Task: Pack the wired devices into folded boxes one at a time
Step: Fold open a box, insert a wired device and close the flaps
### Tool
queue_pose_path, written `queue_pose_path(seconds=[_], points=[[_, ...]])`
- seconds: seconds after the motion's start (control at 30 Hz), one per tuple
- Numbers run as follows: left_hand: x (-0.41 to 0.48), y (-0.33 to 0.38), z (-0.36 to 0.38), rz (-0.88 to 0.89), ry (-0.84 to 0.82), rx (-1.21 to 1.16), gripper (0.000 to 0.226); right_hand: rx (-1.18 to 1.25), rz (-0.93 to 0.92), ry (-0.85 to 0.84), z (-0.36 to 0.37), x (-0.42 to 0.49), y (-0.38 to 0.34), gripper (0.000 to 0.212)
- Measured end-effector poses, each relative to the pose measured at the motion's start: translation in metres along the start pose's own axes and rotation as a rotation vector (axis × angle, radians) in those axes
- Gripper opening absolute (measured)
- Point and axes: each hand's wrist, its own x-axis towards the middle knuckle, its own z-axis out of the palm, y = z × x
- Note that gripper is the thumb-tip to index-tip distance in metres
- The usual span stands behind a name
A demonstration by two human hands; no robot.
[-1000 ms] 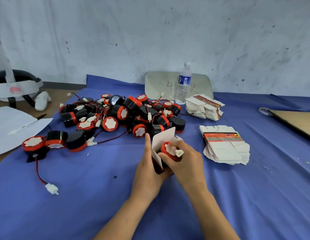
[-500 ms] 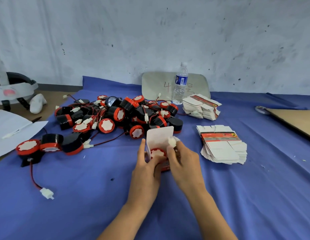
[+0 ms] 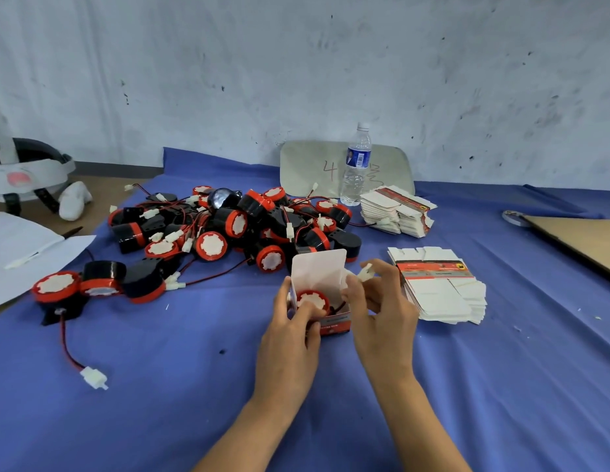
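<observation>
– Blue cloth (image 3: 160, 386) is spread under everything in the head view. Where is the device being packed?

– In the open box (image 3: 319, 274), standing on the cloth close to the person. The wired device (image 3: 312, 299) sits inside with its red ring and white face showing through the mouth of the box. The white lid flap stands upright behind it.

– And the hands?

– The left hand (image 3: 290, 338) grips the box from its left side, thumb up along the wall and fingers (image 3: 310, 312) curled over the front edge, touching the device's rim. The right hand (image 3: 382, 315) is just to the right of the box. Its fingers are closed in a pinch on the white connector (image 3: 366, 272), held a little above the box's right corner. A short piece of dark wire shows at that corner.

– What lies around them?

– Behind the box is a heap (image 3: 235, 223) of the same black-and-red devices with their wires tangled together. A few loose devices (image 3: 55, 291) lie apart at the left, and one wire trails towards the person to a loose plug (image 3: 93, 378). To the right of the box is a stack of flat boxes (image 3: 439, 291), with a second stack (image 3: 395, 211) farther back. Beside that one a water bottle (image 3: 356, 165) stands upright in front of a card sheet (image 3: 307, 165) leaning on the wall. White paper (image 3: 21, 247) lies at the left edge, and a brown board (image 3: 576, 240) at the right.
</observation>
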Motion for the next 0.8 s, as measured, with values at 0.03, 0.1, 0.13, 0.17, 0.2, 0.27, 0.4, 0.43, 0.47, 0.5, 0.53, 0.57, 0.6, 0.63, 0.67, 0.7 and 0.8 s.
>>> queue_pose_path(seconds=[0.03,0.1,0.13,0.17,0.2,0.27,0.4,0.43,0.47,0.5,0.53,0.57,0.6,0.63,0.67,0.7,0.8], points=[[0.000,0.000,0.000,-0.005,-0.001,0.008,0.016,0.009,-0.007,0.010,0.000,0.000,0.001,0.016],[0.000,-0.001,0.000,-0.010,-0.012,0.022,0.016,0.013,0.008,0.007,0.000,0.000,0.003,0.011],[0.000,-0.002,0.001,-0.008,-0.019,0.024,0.016,0.016,0.034,-0.003,0.001,0.001,0.005,0.011],[0.000,-0.002,0.001,-0.006,-0.024,0.024,0.017,0.005,0.058,-0.017,0.001,0.002,0.008,0.012],[0.000,-0.003,0.001,-0.005,-0.027,0.024,0.017,-0.021,0.071,-0.032,0.001,0.003,0.011,0.011],[0.000,-0.003,0.001,-0.007,-0.032,0.024,0.019,-0.093,0.074,-0.075,0.001,0.005,0.015,0.007],[0.000,-0.002,0.001,-0.011,-0.032,0.019,0.022,-0.209,-0.002,-0.167,-0.001,0.005,0.017,0.014],[0.000,-0.002,0.001,-0.014,-0.035,0.020,0.023,-0.233,-0.018,-0.192,-0.002,0.006,0.016,0.016],[0.001,-0.002,0.001,-0.015,-0.038,0.024,0.023,-0.253,-0.025,-0.208,-0.003,0.007,0.015,0.018],[0.001,-0.002,0.001,-0.017,-0.040,0.028,0.022,-0.277,-0.031,-0.217,-0.005,0.009,0.014,0.019],[0.001,-0.002,0.001,-0.018,-0.041,0.031,0.022,-0.305,-0.043,-0.225,-0.006,0.010,0.013,0.019],[0.001,-0.002,0.001,-0.018,-0.042,0.034,0.022,-0.335,-0.062,-0.233,-0.007,0.010,0.011,0.019],[0.001,-0.002,0.001,-0.020,-0.044,0.037,0.022,-0.364,-0.085,-0.236,-0.008,0.010,0.009,0.019],[0.001,-0.002,0.001,-0.022,-0.047,0.042,0.022,-0.392,-0.110,-0.229,-0.007,0.010,0.007,0.019],[0.001,-0.002,0.002,-0.024,-0.049,0.047,0.023,-0.421,-0.139,-0.215,-0.006,0.010,0.005,0.019],[0.001,-0.003,0.002,-0.025,-0.052,0.052,0.024,-0.461,-0.163,-0.197,-0.004,0.009,0.004,0.020],[0.001,-0.004,0.002,-0.021,-0.060,0.061,0.026,-0.617,-0.205,-0.210,0.004,0.003,0.004,0.017]])
